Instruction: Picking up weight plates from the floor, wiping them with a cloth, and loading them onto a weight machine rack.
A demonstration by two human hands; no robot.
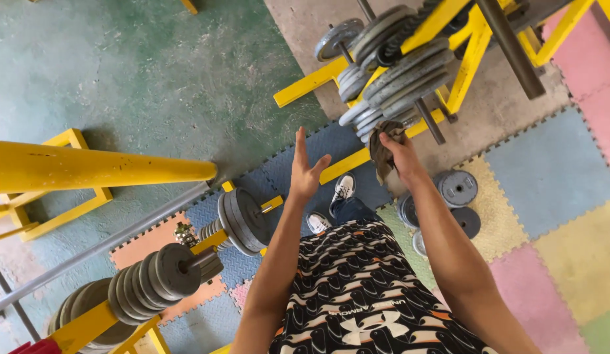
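Head view, looking straight down. I am seeing the right hand (402, 154) closing its fingers around a dark grey-brown cloth (383, 152), bunched in the fist with a tail hanging down below it; the cloth is sitting just beside the lowest grey weight plates (404, 78) stacked on the yellow plate rack (457, 78) ahead, whether it is touching them I cannot tell. The left hand (306, 172) is hanging in the air with fingers spread wide and straight, palm turned toward the right hand, gripping nothing and well apart from the cloth. Below the hands, two white sneakers (343, 190) are standing on a blue foam floor tile (357, 147), near the edge where the mat meets the bare green concrete. To the right of the right forearm, loose round plates (457, 188) are lying flat on the yellowish and blue tiles. At the lower left, a second row of grey plates (157, 275) is hanging on pegs of another yellow rack, and a thick yellow bar (95, 167) is crossing the left edge of the view above it. A black patterned shirt (357, 288) is filling the bottom centre.
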